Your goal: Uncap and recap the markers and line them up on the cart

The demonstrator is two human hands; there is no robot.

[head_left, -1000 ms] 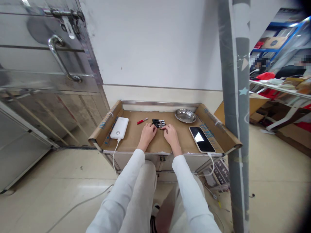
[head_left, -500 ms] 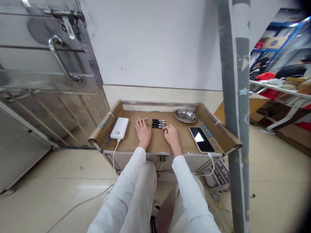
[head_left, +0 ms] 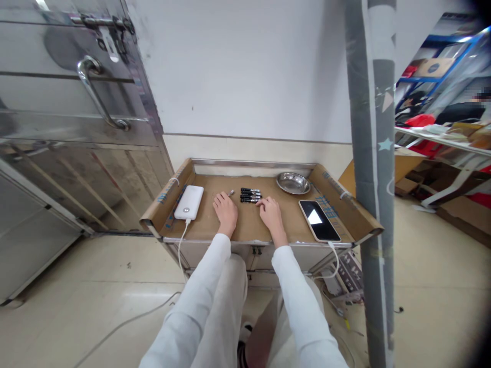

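My left hand (head_left: 225, 212) lies on the cardboard-lined tray (head_left: 249, 225) with its fingers curled over a red pen; only the pen's grey tip (head_left: 231, 192) sticks out past the fingers. Several black pens (head_left: 250, 195) lie side by side just right of it. My right hand (head_left: 271, 213) rests flat on the cardboard, fingers stretched out, its fingertips at the near right end of the black pens and holding nothing.
A white power bank (head_left: 188, 202) with a cable lies at the tray's left. A phone (head_left: 319, 220) on a cable lies at the right, a metal bowl (head_left: 293, 182) behind it. A grey pole (head_left: 370, 153) stands right; a steel door (head_left: 76, 102) left.
My left hand left the black pens, moved left onto the red pen and closed over it, so the pen's red body is now hidden. My right hand stayed put.
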